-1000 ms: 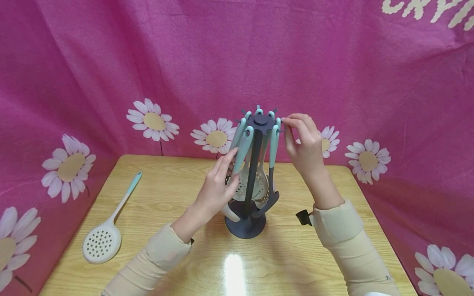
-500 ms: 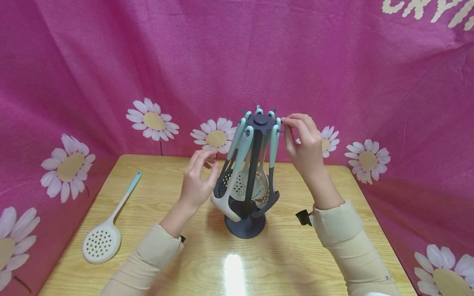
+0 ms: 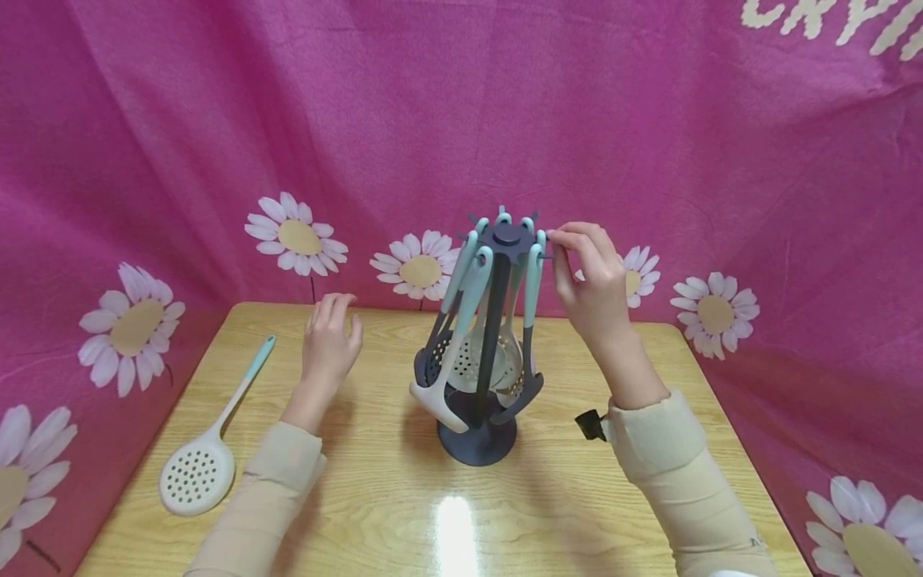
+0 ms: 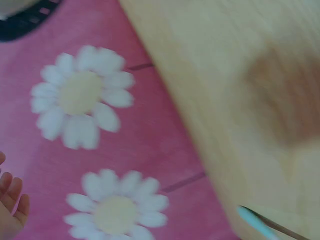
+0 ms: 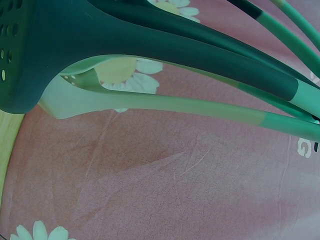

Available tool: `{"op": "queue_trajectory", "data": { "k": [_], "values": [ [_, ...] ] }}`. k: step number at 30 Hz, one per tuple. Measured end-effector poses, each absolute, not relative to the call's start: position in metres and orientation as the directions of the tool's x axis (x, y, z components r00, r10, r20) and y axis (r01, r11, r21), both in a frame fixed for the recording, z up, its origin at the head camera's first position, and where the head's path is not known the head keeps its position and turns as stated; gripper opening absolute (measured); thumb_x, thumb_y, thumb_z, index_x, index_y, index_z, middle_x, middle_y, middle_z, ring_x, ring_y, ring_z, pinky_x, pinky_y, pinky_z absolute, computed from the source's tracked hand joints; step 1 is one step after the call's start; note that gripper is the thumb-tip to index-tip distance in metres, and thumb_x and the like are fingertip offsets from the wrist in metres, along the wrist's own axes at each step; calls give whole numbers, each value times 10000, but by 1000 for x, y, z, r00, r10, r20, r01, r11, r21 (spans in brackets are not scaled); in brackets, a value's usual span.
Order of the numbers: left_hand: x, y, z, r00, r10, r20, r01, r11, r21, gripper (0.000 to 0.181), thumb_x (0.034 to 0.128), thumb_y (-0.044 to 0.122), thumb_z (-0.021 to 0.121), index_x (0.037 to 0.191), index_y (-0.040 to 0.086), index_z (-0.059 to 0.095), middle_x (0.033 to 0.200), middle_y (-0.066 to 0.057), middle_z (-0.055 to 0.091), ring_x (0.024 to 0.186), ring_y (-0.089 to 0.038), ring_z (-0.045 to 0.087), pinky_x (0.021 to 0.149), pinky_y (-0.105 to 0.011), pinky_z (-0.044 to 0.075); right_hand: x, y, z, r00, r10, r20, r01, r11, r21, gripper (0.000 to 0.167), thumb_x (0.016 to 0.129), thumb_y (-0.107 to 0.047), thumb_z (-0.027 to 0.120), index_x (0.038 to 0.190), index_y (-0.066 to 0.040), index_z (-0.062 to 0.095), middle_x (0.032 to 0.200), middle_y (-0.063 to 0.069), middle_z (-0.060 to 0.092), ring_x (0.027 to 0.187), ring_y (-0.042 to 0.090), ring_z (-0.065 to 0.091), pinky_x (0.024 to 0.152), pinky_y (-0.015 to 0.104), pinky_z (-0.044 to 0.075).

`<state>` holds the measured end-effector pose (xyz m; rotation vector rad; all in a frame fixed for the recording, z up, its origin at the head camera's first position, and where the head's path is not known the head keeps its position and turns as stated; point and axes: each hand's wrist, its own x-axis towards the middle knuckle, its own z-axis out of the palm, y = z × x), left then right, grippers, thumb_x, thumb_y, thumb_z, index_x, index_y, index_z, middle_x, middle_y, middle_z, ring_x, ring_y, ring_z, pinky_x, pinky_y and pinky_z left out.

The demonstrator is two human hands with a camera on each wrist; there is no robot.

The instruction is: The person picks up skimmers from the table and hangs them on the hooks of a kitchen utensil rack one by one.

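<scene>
A dark rotating utensil stand (image 3: 478, 445) holds several hanging kitchen utensils with mint handles, among them a pale ladle-like one (image 3: 440, 397) and a dark one with a curved head (image 3: 530, 393). At its top, my right hand (image 3: 593, 276) pinches the tip of a hook between thumb and finger. In the right wrist view, a dark slotted utensil (image 5: 150, 40) hangs close to the camera. My left hand (image 3: 329, 340) is above the table with relaxed fingers, holding nothing. To its left lies a pale skimmer (image 3: 198, 475) with a mint handle end.
The wooden table (image 3: 389, 513) has a pink flowered cloth (image 3: 404, 120) behind it and along both sides. The stand is near the table's middle. Bare wood shows between it and the skimmer.
My left hand has come away from the hanging utensils and moved left, towards the skimmer. My right hand stays at the hook on the stand's top.
</scene>
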<state>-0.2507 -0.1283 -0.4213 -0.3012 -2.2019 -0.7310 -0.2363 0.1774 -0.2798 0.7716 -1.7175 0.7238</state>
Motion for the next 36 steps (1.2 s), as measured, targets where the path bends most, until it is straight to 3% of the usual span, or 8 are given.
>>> {"op": "queue_trajectory", "data": {
  "k": [5,11,17,24,29,36],
  "values": [
    [-260,-154,-443,-776,-46,629,286,863,416,283,777,-33,576,1059,-53,556,1023,-197,531,962,-368,498,851,-486,399,-236,178,-279,-218,-140,966,-793,602,-92,99,803,113,574,872,70,630,834,176,595,775,288,572,767,239,456],
    [-266,-186,-464,-858,-115,501,157,870,468,319,795,-29,506,1110,-74,519,1084,-232,502,1050,-396,451,933,-516,339,-236,178,-279,-216,-142,966,-792,603,-89,100,803,112,576,873,69,631,832,174,596,771,285,572,773,216,453],
    [-266,-215,-481,-934,-149,326,26,880,475,489,796,-21,475,1271,-98,390,1222,-305,408,1169,-447,348,986,-555,261,-237,178,-280,-219,-145,965,-789,607,-88,101,801,113,577,873,67,631,834,169,595,772,281,575,784,181,446],
    [-261,-237,-496,-967,-199,161,-106,884,455,558,748,-20,446,1290,-95,335,1337,-320,249,1251,-472,208,1011,-581,182,-237,178,-280,-218,-145,965,-789,608,-87,100,801,115,574,873,70,628,836,170,592,778,285,573,781,197,448],
    [-255,-247,-509,-971,-215,104,-153,895,418,536,742,-14,495,1250,-101,348,1308,-336,242,1218,-502,212,985,-605,185,-236,178,-280,-220,-146,964,-793,602,-90,104,804,115,572,881,72,628,838,175,590,784,285,570,788,217,455],
    [-243,-254,-514,-974,-215,-64,-221,867,447,564,773,13,495,1267,-140,270,1343,-414,74,1249,-562,68,1015,-638,29,-236,178,-280,-218,-150,964,-792,604,-85,111,798,125,572,881,74,626,837,176,587,780,285,568,786,215,454]
  ]
}}
